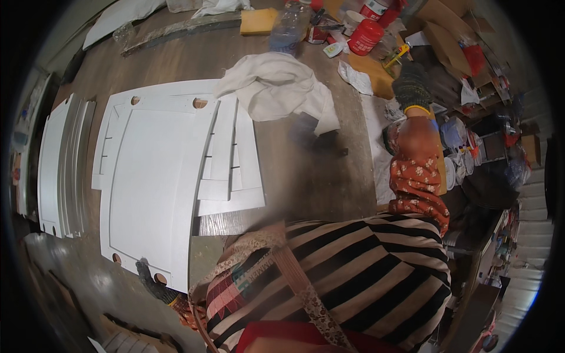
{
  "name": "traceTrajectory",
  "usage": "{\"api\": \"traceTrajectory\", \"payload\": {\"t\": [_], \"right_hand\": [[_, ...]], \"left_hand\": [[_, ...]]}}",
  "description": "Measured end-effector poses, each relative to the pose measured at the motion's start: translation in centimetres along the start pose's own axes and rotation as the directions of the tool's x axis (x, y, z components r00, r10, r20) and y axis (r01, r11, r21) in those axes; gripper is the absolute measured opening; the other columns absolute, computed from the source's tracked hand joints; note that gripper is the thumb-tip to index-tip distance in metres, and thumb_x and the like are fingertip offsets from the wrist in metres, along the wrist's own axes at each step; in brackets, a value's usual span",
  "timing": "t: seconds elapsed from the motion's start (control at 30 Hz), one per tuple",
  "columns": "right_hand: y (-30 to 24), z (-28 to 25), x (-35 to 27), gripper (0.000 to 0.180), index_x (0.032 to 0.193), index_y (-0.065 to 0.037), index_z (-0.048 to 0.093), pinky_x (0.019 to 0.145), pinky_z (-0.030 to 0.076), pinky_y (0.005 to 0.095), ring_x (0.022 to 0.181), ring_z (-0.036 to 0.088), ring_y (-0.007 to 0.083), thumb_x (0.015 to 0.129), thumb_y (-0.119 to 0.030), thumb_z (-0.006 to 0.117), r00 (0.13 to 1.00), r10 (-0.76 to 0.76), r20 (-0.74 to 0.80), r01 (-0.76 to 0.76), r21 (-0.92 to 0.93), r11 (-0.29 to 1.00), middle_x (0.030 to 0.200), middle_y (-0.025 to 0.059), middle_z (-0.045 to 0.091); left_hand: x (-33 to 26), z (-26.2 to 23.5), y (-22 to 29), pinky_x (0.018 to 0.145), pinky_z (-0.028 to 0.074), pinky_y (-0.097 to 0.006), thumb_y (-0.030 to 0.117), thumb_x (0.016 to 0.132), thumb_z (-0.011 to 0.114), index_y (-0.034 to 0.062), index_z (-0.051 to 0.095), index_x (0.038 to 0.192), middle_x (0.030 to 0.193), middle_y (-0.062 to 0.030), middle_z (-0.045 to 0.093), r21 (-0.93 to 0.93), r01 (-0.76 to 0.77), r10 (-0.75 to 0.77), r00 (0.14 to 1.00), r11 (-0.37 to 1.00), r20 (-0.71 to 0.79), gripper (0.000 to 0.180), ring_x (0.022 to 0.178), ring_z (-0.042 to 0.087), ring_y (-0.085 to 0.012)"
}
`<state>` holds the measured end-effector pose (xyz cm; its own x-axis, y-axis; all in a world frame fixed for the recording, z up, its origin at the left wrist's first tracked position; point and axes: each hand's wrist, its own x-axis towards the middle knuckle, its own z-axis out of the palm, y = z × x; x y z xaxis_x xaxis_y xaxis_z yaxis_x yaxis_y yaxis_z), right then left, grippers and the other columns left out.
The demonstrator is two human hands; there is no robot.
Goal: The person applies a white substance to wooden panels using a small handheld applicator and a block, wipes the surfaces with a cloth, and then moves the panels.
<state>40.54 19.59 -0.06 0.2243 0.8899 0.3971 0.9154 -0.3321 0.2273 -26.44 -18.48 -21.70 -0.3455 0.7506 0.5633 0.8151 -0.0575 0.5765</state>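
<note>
A large white door-like panel (156, 153) with a grooved border and round corner holes lies on top of other white panels (244, 176) on the brown table. My left hand (154, 282), in a dark knitted glove, is at the panel's near edge beside a corner hole, its fingertips curled over the rim. Stretched out to the far right, my right hand (412, 85) wears a dark glove with a yellow cuff. Its fingers are beside a slim yellow tool (398, 55) with a red end; whether they grip it is unclear. A crumpled white cloth (276, 85) touches the panel's far corner.
More white panels (65, 167) stand stacked at the left. Along the far side are a yellow sponge (259, 22), a clear plastic bottle (288, 28) and a red tub (365, 37). Cartons (450, 44) and cluttered shelves occupy the right. Dark blurred things lie mid-table.
</note>
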Motion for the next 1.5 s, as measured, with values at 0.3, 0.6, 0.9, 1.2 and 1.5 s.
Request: {"api": "traceTrajectory", "payload": {"t": [0.3,0.6,0.9,1.2,1.5], "right_hand": [[-3.6,-1.8,-0.3,0.049,0.133,-0.02,0.047,0.097,0.044,0.0457,0.123,0.048,0.0367,0.085,-0.027,0.054,0.976,0.018,0.216,0.025,-0.194,0.981,0.129,0.0176,0.053],[-20.8,-1.7,-3.6,0.064,0.136,-0.013,0.044,0.096,0.043,0.0455,0.114,0.054,0.0349,0.082,-0.044,0.06,0.798,-0.587,-0.132,0.56,0.52,0.645,0.125,0.0212,0.055],[-26.6,0.2,-4.0,0.054,0.132,-0.012,0.049,0.091,0.046,0.0449,0.114,0.054,0.0361,0.088,-0.042,0.057,0.762,-0.62,0.187,0.369,0.661,0.654,0.128,0.0217,0.053],[-16.0,1.2,-2.6,0.044,0.124,-0.009,0.054,0.088,0.047,0.0383,0.104,0.06,0.0315,0.089,-0.035,0.057,0.765,-0.376,-0.523,0.607,0.391,0.692,0.11,0.0172,0.063],[-12.6,13.3,-1.8,0.058,0.127,0.003,0.045,0.096,0.039,0.0506,0.113,0.051,0.0436,0.092,-0.043,0.045,0.934,-0.34,-0.111,0.355,0.168,0.92,0.122,0.027,0.053]], "left_hand": [[-0.8,-0.9,-0.6,0.109,0.032,-0.041,0.022,0.098,0.049,-0.0059,0.039,0.138,0.142,-0.0189,0.042,-0.115,0.221,-0.212,0.973,0.968,0.09,0.049,0.132,0.04,-0.0274],[1.7,-0.7,0.9,0.109,0.032,-0.038,0.006,0.093,0.046,-0.0038,0.038,0.139,0.143,-0.0166,0.042,0.06,0.213,-0.22,0.964,0.975,0.149,0.048,0.132,0.04,-0.0242],[0.4,-1.1,1.3,0.107,0.036,-0.04,0.011,0.093,0.05,-0.0014,0.039,0.139,0.139,-0.0151,0.046,-0.198,0.346,-0.34,0.938,0.917,0.064,0.049,0.129,0.044,-0.0239],[0.3,-1.3,2.8,0.107,0.036,-0.039,0.011,0.094,0.048,-0.0011,0.039,0.139,0.138,-0.0143,0.047,-0.146,0.305,-0.301,0.952,0.941,0.051,0.047,0.127,0.045,-0.0233],[0.9,0.8,1.8,0.105,0.037,-0.037,0.011,0.095,0.046,-0.0022,0.047,0.134,0.133,-0.0129,0.052,-0.45,0.491,-0.553,0.833,0.746,-0.008,0.04,0.123,0.048,-0.0199]]}}
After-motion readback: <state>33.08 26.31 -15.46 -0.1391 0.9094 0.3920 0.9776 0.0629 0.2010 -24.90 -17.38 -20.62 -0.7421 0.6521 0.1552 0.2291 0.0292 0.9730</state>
